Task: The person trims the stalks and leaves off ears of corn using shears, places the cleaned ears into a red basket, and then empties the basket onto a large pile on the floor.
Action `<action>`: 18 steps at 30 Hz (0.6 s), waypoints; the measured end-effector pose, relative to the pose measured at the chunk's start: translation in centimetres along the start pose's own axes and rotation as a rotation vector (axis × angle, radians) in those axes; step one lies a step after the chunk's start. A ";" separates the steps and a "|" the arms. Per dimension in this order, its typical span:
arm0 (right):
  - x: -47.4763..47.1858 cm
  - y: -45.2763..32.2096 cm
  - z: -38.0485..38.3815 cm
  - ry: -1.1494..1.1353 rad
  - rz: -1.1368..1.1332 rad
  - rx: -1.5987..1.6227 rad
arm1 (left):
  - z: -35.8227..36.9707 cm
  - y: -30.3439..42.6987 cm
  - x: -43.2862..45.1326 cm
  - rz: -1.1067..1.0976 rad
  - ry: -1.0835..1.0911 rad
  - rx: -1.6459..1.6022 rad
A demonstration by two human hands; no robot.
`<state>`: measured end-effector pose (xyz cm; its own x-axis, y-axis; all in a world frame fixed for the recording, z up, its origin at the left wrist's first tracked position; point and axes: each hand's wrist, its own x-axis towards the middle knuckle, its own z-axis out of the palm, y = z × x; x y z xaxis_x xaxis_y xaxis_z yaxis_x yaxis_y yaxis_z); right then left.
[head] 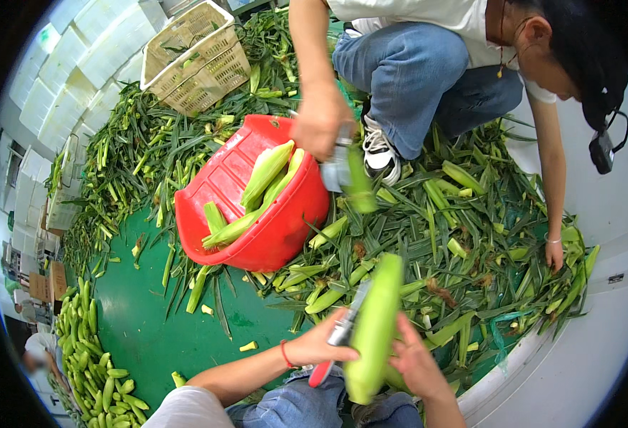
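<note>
A green ear of corn in its husk (pixel 374 331), blurred, stands nearly upright between my hands. My left hand (pixel 319 342), with a red band on its wrist, is closed around a knife with a grey blade (pixel 361 299) and a red-ended handle (pixel 321 373). Its thumb reaches to the ear's left side. My right hand (pixel 416 361) is at the ear's right side, fingers spread and partly hidden behind it. I cannot tell whether it grips the ear. Beyond my hands, a red plastic tub (pixel 287 232) lies tilted with several husked ears (pixel 267 174) inside.
Opposite, a crouching person's hand (pixel 322 120) holds a blurred blade and ear; their other hand (pixel 554 254) reaches into the leaves (pixel 394 241). A cream crate (pixel 199 72) and white foam boxes (pixel 87 45) stand behind. Corn ears (pixel 92 364) are heaped left on the green floor (pixel 148 299).
</note>
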<state>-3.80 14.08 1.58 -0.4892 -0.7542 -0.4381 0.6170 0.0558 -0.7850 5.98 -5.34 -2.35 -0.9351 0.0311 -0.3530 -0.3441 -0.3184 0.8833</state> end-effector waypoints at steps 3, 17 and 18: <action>-0.3 -1.3 0.5 -0.371 -0.160 -0.296 | -2.9 1.7 -4.4 0.040 0.304 -0.326; -3.6 11.5 -22.5 1.009 -0.202 0.030 | -27.2 5.2 -9.5 0.332 0.889 -0.344; -5.5 12.0 -24.8 1.133 -0.291 0.111 | -22.5 4.3 -7.2 0.243 0.888 -0.389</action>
<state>-9.00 35.11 -16.29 -0.8553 0.2868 -0.4315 0.4141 -0.1220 -0.9020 13.13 -28.21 -2.92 -0.5194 -0.7450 -0.4185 0.0484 -0.5146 0.8560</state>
